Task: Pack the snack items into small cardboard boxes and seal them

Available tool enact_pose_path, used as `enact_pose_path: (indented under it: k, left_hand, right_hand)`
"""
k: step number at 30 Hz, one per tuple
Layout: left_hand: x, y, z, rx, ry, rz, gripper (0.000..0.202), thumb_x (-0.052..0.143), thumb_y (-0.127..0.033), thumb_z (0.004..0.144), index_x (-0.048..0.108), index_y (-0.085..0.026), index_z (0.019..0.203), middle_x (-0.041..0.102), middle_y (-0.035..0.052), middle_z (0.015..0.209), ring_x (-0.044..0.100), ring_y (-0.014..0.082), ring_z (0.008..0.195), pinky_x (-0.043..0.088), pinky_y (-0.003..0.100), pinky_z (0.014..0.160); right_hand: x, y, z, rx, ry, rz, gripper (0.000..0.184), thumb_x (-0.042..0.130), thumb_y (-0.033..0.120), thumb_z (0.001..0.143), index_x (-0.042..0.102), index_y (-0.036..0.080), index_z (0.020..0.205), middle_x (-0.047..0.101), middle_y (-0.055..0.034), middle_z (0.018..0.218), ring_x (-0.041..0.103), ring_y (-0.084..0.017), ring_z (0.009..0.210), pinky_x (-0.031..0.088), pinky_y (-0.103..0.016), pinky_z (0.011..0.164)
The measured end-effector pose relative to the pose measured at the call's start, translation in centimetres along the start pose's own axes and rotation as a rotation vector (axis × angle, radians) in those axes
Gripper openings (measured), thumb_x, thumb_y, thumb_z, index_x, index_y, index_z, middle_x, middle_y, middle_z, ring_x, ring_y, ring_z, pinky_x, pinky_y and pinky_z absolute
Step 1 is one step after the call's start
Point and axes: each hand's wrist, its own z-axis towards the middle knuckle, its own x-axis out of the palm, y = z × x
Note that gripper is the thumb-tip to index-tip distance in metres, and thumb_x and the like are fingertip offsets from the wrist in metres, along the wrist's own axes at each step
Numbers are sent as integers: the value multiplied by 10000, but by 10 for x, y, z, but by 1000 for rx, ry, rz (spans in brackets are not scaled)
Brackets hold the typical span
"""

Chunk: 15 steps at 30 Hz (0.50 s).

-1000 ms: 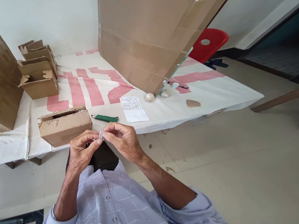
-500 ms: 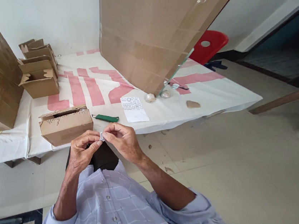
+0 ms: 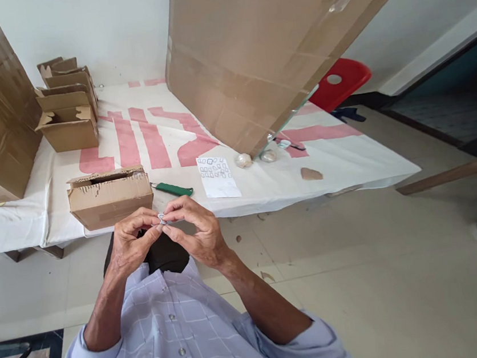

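Small metal piece [image 3: 161, 218] was pinched between the fingertips of the left hand [image 3: 131, 244] and right hand [image 3: 196, 230], both grips closed on it, above the lap, near the cardboard box [image 3: 109, 196] on the surface [image 3: 265, 184]; progress could not be judged.

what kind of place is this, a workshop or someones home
Probably a small packing or hand-assembly workshop, perhaps home-run. A low table under a printed white sheet carries open cardboard boxes, and a big taped carton stands on it. Both hands work a tiny metal piece.
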Motion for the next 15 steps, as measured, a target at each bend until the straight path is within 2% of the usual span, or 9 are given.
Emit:
enact_pose_path:
  k: [10, 15]
  left_hand:
    - [1, 1, -1, -44, 27, -11, 318, 916, -541, 899, 850, -243, 809, 798, 75, 920, 721, 197, 805, 583, 355, 769]
    - [-1, 6, -2, -49, 32, -62, 273, 921, -483, 909, 857, -233, 821, 794, 66, 907, 713, 179, 815, 563, 320, 776]
  right_hand:
    - [1, 3, -2, 160, -27, 43, 208, 670, 335, 1027, 749, 252, 853, 764, -53, 938, 718, -209, 883, 628, -410, 860]
    - [3, 1, -3, 257, -66, 213, 239, 709, 370, 1021, 726, 243, 820, 742, -46, 922, 690, -195, 874, 604, -367, 825]
